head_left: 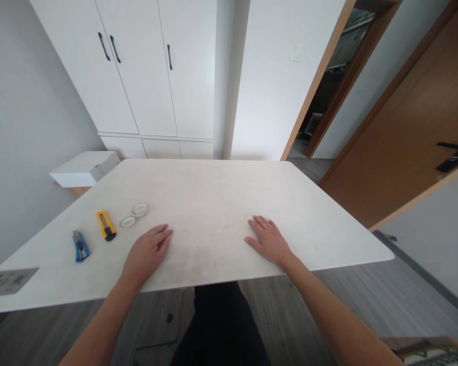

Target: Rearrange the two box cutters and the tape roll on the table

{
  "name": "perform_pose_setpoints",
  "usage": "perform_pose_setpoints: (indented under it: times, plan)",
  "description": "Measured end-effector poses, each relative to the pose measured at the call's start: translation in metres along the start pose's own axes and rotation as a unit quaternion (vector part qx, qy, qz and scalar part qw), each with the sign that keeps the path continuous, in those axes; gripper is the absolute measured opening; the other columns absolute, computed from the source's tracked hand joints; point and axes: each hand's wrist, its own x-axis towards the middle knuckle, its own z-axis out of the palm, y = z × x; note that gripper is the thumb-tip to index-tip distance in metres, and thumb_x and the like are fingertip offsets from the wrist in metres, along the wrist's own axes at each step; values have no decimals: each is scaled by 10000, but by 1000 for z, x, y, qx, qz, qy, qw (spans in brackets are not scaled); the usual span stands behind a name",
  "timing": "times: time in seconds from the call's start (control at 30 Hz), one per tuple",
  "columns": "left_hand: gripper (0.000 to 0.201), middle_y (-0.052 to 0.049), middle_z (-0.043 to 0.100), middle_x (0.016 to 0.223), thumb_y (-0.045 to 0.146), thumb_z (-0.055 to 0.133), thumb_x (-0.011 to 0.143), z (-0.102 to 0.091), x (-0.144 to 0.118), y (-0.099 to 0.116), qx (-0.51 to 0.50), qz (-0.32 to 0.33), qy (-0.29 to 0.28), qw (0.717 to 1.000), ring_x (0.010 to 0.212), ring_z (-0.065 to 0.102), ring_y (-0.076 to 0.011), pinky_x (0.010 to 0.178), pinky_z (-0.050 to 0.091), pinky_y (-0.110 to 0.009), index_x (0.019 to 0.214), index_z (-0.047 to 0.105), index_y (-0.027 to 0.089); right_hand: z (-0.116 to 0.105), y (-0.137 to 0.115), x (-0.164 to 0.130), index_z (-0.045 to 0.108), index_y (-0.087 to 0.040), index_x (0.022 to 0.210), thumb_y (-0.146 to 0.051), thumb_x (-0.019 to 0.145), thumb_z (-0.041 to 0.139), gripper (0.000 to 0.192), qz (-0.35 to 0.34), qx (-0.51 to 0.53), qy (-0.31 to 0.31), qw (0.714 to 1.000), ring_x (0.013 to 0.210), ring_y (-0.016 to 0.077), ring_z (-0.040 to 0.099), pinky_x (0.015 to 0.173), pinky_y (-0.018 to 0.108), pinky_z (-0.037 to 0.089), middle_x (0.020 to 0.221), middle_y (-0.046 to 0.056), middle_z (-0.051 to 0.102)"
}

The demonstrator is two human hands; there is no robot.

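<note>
My left hand [147,252] lies flat, palm down, on the white table [221,203], holding nothing. Just beyond and to its left sit two clear tape rolls [134,216], side by side. Further left lie a yellow utility knife [105,225] and a blue utility knife [80,246]. My right hand [269,240] also rests flat on the tabletop, fingers slightly spread, with nothing under or near it.
A grey printed sheet [8,281] lies at the table's near left corner. A white box [84,168] stands beyond the far left edge. White cupboards [145,71] line the back wall. An open wooden door [404,132] stands to the right.
</note>
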Motion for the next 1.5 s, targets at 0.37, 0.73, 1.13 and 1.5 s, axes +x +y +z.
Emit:
perform_pose_setpoints:
  times: [0.37,0.73,1.13,1.5]
  plan:
    - [434,-74,665,1286,439,396,938,0,0,-1,3,1,-10,1000,1182,617,-245,1073,460,-415,1095,737,221,2,1,0,426,-219,1499,-639,953,366,692,2,3,5,1000,1459,284,287,1183,495,198,1575,119,358]
    - [435,-72,667,1283,445,399,938,1,0,-1,7,3,-9,1000,1180,619,-253,1067,464,-423,1097,737,222,1,1,0,436,-204,1492,-638,957,355,694,3,4,0,1000,1459,286,286,1184,492,196,1576,127,354]
    - [440,-75,663,1289,449,400,938,0,0,-1,3,0,-9,1000,1180,617,-253,1069,463,-422,1102,736,216,0,0,-1,439,-191,1487,-643,959,341,703,6,5,-3,1000,1459,285,286,1189,483,189,1578,122,350]
    - [444,-81,670,1275,436,394,945,2,1,-2,14,10,-4,1000,1165,627,-253,1057,476,-421,1099,739,203,0,1,0,439,-186,1485,-649,955,342,711,3,7,-6,1000,1462,286,277,1190,481,184,1580,124,345]
